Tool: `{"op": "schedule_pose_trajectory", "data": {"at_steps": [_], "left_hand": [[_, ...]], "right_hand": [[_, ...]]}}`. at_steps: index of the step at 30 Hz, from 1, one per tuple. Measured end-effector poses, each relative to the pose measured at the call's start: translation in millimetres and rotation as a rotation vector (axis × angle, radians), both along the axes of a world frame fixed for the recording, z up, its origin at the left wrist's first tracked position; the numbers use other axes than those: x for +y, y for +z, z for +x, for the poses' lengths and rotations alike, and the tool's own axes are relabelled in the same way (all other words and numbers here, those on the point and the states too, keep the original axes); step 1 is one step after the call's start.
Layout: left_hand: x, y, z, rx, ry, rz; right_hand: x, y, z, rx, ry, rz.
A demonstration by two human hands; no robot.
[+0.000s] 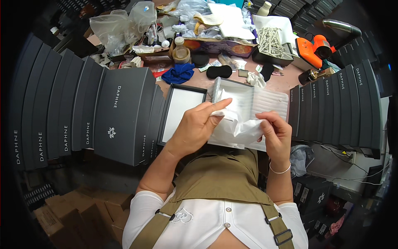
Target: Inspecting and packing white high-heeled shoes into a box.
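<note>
Right in front of me lies a shallow box lined with thin white wrapping paper [241, 132]; a ridged, translucent sheet [271, 103] spreads out over its right side. My left hand [191, 129] pinches the paper's near left part between thumb and fingers, its index finger stretched out over it. On the other side my right hand [277, 132] has the paper's edge between thumb and fingertips. Whatever lies under the paper is hidden. Beside my left hand sits a dark grey box part [185, 110] with a white inside, probably a lid.
Stacked grey boxes [120, 112] line the left, and more grey boxes [338, 110] the right. Farther back are a blue cloth [178, 74], a black oval pad [219, 72], a bottle [180, 52], a box of pale sticks [270, 41] and an orange tool [309, 52].
</note>
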State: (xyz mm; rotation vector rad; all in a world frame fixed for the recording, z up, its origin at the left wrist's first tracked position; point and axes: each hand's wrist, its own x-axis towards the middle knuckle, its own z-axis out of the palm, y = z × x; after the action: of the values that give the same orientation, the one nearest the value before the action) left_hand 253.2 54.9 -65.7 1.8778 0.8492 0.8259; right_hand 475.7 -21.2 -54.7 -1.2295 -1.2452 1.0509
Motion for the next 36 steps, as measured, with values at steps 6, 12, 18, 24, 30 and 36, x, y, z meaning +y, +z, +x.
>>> {"op": "schedule_pose_trajectory", "data": {"at_steps": [6,12,18,24,30,36], "left_hand": [[-9.9,-26.7,34.9,-0.152,-0.105,0.169],[-36.1,-32.1,116.2,-0.572,-0.44,0.057],[-33.2,-57.0,90.3,-0.336,-0.037,0.076],[-72.7,-211.9,-8.8,0.053,0.366,-1.097],[-92.0,-245.6,19.4,-0.273,0.734,-1.513],[-80.9,-248.2,23.6,-0.284,0.601,-1.443]], "right_hand": [[-0.2,11.0,-0.4,-0.157,0.207,0.139],[-30.0,-59.3,50.2,0.408,-0.006,-0.31],[0.0,-85.6,111.3,-0.493,-0.333,-0.167],[76.4,-197.3,198.1,-1.265,-0.292,-0.508],[79.3,-176.2,91.2,-1.028,-0.05,0.006],[24.9,-261.1,-6.6,-0.729,0.111,-0.334]]}}
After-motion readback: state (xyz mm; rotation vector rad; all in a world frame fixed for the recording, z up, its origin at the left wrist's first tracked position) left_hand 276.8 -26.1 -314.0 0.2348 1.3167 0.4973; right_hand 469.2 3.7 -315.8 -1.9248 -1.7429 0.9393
